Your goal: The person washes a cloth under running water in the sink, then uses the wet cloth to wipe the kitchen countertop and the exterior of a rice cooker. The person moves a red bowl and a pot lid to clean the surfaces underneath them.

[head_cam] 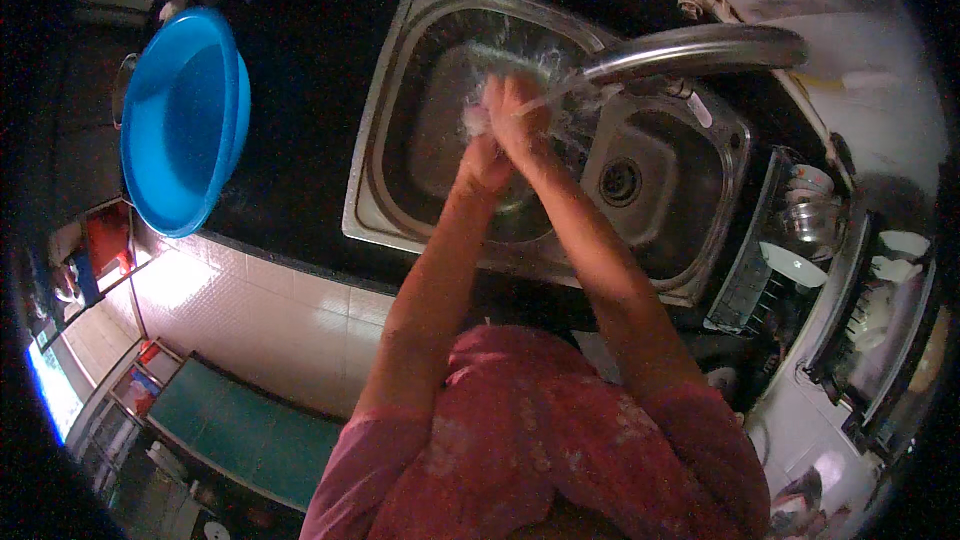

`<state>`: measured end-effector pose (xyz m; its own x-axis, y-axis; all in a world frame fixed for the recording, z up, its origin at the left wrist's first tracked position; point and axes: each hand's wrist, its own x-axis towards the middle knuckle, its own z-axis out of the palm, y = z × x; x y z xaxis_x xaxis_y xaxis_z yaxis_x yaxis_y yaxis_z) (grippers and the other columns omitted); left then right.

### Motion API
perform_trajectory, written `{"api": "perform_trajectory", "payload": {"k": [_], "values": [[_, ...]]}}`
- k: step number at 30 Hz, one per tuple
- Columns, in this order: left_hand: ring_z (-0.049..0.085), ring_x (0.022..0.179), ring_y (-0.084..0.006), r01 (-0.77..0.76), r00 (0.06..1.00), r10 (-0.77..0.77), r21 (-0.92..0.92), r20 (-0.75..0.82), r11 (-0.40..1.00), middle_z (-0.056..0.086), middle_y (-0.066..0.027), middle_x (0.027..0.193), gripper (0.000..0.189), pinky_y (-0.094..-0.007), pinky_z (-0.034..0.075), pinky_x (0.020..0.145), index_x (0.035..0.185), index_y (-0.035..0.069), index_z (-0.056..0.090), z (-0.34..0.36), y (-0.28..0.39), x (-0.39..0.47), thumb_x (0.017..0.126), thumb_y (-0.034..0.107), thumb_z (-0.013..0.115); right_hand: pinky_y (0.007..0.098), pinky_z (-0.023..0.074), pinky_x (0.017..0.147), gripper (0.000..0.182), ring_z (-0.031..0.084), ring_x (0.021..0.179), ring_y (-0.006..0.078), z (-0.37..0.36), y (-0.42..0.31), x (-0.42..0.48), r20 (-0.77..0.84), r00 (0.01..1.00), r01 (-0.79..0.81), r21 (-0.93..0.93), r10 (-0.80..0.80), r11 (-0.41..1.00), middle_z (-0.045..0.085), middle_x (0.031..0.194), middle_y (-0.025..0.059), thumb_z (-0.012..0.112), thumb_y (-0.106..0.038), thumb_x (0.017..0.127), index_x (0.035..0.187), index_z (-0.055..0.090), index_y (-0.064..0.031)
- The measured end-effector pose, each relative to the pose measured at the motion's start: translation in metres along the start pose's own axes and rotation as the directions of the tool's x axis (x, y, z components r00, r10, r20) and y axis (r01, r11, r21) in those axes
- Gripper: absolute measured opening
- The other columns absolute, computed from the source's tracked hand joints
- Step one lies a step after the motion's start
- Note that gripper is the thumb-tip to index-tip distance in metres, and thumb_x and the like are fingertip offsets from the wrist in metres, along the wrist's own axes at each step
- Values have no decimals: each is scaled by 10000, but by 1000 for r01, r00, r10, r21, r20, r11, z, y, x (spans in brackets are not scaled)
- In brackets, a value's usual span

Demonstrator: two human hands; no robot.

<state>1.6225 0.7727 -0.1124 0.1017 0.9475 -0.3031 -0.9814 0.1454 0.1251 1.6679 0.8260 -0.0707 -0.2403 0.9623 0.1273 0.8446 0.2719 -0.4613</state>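
Observation:
Water runs from the metal faucet (690, 52) onto my two hands, which meet over the larger basin of the stainless steel double sink (386, 231). My left hand (487, 157) is lower and partly covered by the other; a small pale, pinkish thing (476, 119) shows at its fingers, too blurred to name. My right hand (519, 116) lies against it, fingers bent, under the stream. Splashes and blur hide most fingertips, so I cannot tell which hand grips the pale thing. The smaller basin with its drain (620, 181) is to the right.
A blue plastic basin (176, 127) stands on the black countertop (300, 119) at the left. At the right, a dish rack (739, 300) holds bowls (810, 221) and a white plate (793, 264), with another rack of dishes (874, 322) beyond. A green-topped table (240, 427) is at the lower left.

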Motion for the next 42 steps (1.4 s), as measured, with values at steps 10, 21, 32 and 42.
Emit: {"api": "perform_trajectory", "payload": {"k": [10, 21, 32, 42], "values": [[447, 1080, -210, 55, 983, -68, 79, 173, 995, 478, -69, 1163, 319, -340, 382, 907, 1172, 88, 419, -16, -2, -12, 898, 246, 381, 435, 429, 645, 210, 550, 740, 359, -9, -5, -28, -15, 1000, -23, 154, 25, 988, 552, 729, 181, 535, -228, 805, 800, 554, -19], [490, 868, -193, 126, 965, -166, -195, -202, 973, 508, -53, 958, 225, -309, 422, 775, 1031, 65, 474, 12, -4, -20, 898, 224, 386, 383, 435, 706, 206, 556, 807, 326, -11, -6, -38, 107, 993, -61, 149, 45, 987, 583, 821, 194, 498, -209, 820, 763, 559, -20], [523, 941, -223, 157, 908, -154, -24, -390, 987, 557, -83, 995, 291, -360, 423, 825, 1053, 65, 512, -31, 10, -1, 864, 287, 498, 318, 397, 522, 296, 511, 560, 171, -72, 26, -47, 155, 965, -260, 666, 211, 699, 582, 669, 95, 492, -301, 859, 869, 590, -22], [550, 917, -182, 315, 945, -307, 69, -112, 946, 560, -63, 1014, 310, -278, 457, 743, 1070, 85, 483, 28, 6, -25, 817, 236, 579, 296, 437, 633, 402, 532, 673, 168, 12, 85, 15, 634, 774, -617, 753, 0, 230, 572, 756, 59, 479, -427, 842, 867, 561, -34]]}}
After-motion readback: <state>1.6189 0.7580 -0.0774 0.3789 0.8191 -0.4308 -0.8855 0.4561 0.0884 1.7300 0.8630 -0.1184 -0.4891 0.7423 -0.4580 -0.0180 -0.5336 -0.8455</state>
